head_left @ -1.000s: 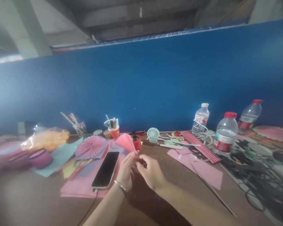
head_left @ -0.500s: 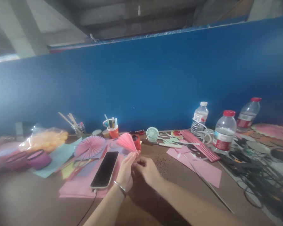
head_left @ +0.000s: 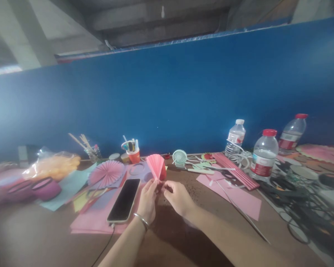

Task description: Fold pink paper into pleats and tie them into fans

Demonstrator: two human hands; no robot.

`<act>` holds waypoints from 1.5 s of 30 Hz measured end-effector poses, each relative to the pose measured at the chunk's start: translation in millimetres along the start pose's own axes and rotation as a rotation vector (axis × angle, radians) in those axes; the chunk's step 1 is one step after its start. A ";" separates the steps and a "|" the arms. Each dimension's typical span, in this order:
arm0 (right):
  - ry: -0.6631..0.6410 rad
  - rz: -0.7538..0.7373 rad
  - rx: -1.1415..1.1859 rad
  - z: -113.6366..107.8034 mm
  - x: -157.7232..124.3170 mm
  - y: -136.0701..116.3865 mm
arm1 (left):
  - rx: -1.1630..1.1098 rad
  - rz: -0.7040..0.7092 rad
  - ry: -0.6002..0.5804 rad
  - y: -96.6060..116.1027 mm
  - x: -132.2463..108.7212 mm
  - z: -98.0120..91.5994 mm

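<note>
A pleated pink paper fan [head_left: 155,164] stands upright, spread at the top and narrow at its base. My left hand [head_left: 148,198] pinches that narrow base between thumb and fingers. Close beside it on the right, my right hand [head_left: 176,194] has its thumb and index finger curled together near the base; what they hold, if anything, is too small to tell. Behind the fan is a red round object [head_left: 163,172], partly hidden. Left of my hands a black-screened phone [head_left: 124,200] lies on pink paper sheets [head_left: 89,222], with a cable plugged in.
A round pleated paper rosette [head_left: 107,173] lies at the left. Behind are a red cup of pens [head_left: 134,156] and a small fan [head_left: 179,158]. Pink sheets [head_left: 245,200], pleated strips [head_left: 236,172], bottles [head_left: 264,155] and tangled black cords [head_left: 300,207] are at the right.
The pink paper fan has swung from leaning left to upright, its folds now facing me. My right hand has shifted slightly, its fingers still near the fan's base.
</note>
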State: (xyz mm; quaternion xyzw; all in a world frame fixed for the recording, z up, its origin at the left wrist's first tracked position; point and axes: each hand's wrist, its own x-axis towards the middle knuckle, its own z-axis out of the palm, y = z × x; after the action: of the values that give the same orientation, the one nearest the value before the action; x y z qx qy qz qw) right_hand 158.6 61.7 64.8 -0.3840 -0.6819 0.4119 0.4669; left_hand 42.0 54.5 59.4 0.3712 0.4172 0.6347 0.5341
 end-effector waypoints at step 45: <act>-0.144 -0.232 -0.590 -83.7 34.2 -6.5 | 0.200 -0.326 -0.094 0.0 3.8 -5.9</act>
State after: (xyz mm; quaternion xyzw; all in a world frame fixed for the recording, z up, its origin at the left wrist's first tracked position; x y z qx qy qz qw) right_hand 228.2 107.4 100.6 -0.3924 -0.8423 0.1667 0.3297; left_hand 36.0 57.5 57.2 0.3791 0.5072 0.4771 0.6094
